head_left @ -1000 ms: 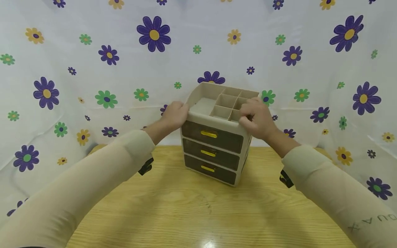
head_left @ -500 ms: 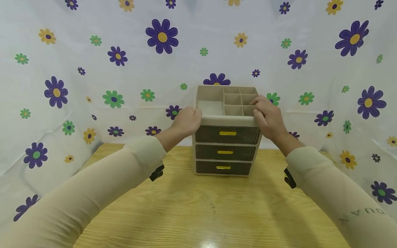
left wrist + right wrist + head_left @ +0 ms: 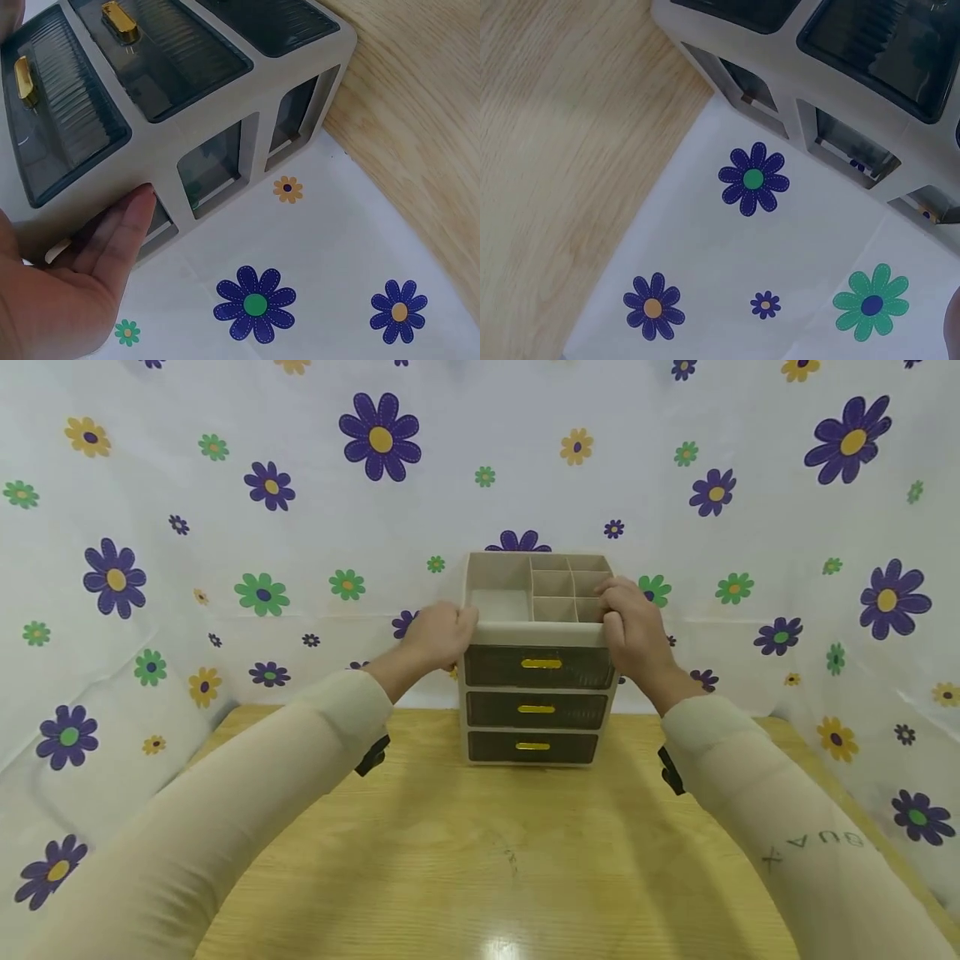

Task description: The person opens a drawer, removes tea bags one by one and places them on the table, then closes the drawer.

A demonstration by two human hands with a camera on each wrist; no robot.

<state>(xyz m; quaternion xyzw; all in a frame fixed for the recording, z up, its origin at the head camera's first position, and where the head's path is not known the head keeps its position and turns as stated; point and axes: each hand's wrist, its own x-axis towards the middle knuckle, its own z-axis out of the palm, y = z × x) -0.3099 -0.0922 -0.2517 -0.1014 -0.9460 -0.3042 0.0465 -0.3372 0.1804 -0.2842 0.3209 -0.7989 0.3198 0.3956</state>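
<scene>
A beige desktop drawer organizer (image 3: 540, 633) stands at the back of the wooden table, its front facing me. Three dark translucent drawers with gold handles are closed. Its open top has one wide compartment on the left and several small ones on the right. My left hand (image 3: 441, 633) grips the upper left edge; in the left wrist view, the fingers (image 3: 124, 240) lie against the side by a cut-out. My right hand (image 3: 636, 631) holds the upper right edge, fingertips over the rim at the small compartments. Only a sliver of that hand shows in the right wrist view.
The wooden table (image 3: 450, 868) stretches in front of the organizer. A white flowered cloth (image 3: 300, 527) hangs close behind it and along both sides. Dark wrist-worn devices show under both sleeves.
From an angled stance, the organizer has turned to face me squarely. It has also slid back toward the cloth, with both hands staying on its upper edges.
</scene>
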